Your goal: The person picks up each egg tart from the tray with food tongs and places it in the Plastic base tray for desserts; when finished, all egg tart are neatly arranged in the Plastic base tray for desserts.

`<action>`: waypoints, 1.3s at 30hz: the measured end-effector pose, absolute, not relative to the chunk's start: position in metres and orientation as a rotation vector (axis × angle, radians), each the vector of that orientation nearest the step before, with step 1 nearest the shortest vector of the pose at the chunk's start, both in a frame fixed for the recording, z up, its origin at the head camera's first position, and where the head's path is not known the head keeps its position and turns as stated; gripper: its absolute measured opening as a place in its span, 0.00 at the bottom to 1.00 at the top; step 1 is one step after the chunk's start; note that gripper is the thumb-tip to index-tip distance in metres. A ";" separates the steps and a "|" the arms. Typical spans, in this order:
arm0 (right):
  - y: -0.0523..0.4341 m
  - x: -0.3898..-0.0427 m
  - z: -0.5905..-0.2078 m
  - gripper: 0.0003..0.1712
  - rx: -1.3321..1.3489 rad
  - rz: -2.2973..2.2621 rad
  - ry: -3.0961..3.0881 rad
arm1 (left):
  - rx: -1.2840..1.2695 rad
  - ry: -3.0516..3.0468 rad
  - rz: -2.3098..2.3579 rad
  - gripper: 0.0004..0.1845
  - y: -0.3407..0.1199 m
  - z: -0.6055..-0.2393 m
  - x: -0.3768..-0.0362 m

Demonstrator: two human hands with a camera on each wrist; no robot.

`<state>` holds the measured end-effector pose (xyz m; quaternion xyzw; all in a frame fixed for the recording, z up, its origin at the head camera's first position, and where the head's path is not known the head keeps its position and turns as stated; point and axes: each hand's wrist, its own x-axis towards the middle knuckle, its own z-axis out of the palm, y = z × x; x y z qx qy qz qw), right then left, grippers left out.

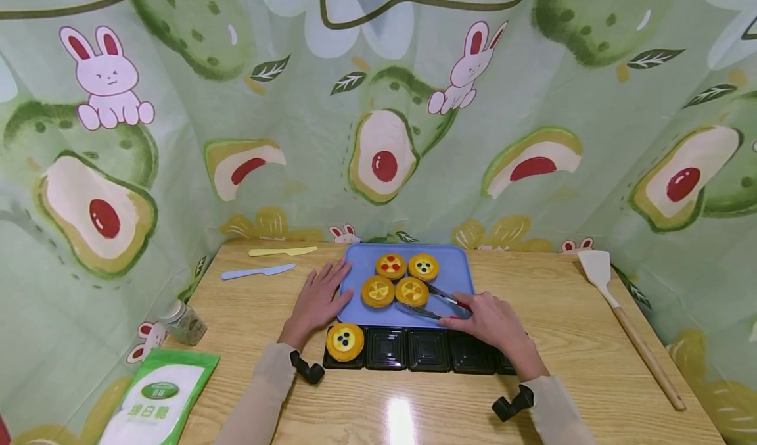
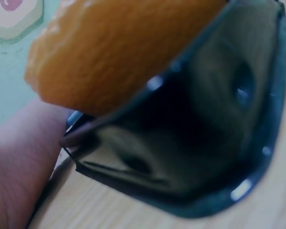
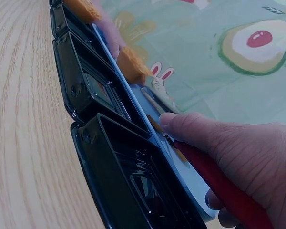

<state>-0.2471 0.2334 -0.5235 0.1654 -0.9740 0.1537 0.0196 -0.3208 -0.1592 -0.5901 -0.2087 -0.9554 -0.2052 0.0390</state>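
Up close, the right hand [image 3: 238, 157] grips red-handled tongs [image 3: 229, 191]; overhead, the left hand [image 1: 318, 298] lies flat.

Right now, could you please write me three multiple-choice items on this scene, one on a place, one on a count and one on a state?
1. Where does the wooden-handled spatula lie?
A. on the blue tray
B. on the table, right of the tray
C. in a black container

2. How many round yellow tarts sit on the blue rectangular plastic tray?
A. two
B. four
C. six

3. What is the right hand doing?
A. gripping the red-handled metal tongs
B. lying flat on the table
C. holding a knife

Answers: 1 B, it lies on the bare wooden table at the far right; 2 B, four lie clustered there, a fifth sits in a black container; 3 A, its fingers curl round the red handle.
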 end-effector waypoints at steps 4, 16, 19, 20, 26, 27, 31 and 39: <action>0.234 -0.247 -0.523 0.30 0.508 0.483 -3.025 | -0.640 -2.924 -0.632 0.37 -0.159 -0.589 -0.320; 0.236 -0.246 -0.526 0.30 0.516 0.511 -3.010 | -0.646 -2.882 -0.651 0.37 -0.160 -0.591 -0.318; 0.238 -0.246 -0.525 0.35 0.513 0.513 -3.021 | -0.641 -2.915 -0.623 0.37 -0.160 -0.592 -0.319; 0.238 -0.246 -0.525 0.37 0.513 0.515 -3.023 | -0.640 -2.923 -0.621 0.37 -0.160 -0.592 -0.319; 0.241 -0.247 -0.521 0.38 0.539 0.506 -3.001 | -0.631 -2.944 -0.630 0.37 -0.159 -0.590 -0.321; 0.241 -0.247 -0.520 0.36 0.548 0.502 -2.994 | -0.628 -2.949 -0.631 0.37 -0.159 -0.590 -0.321; 0.243 -0.247 -0.517 0.29 0.579 0.500 -2.961 | -0.624 -2.963 -0.628 0.37 -0.158 -0.590 -0.322; 0.243 -0.245 -0.511 0.26 0.616 0.506 -2.925 | -0.624 -2.931 -0.643 0.37 -0.158 -0.590 -0.320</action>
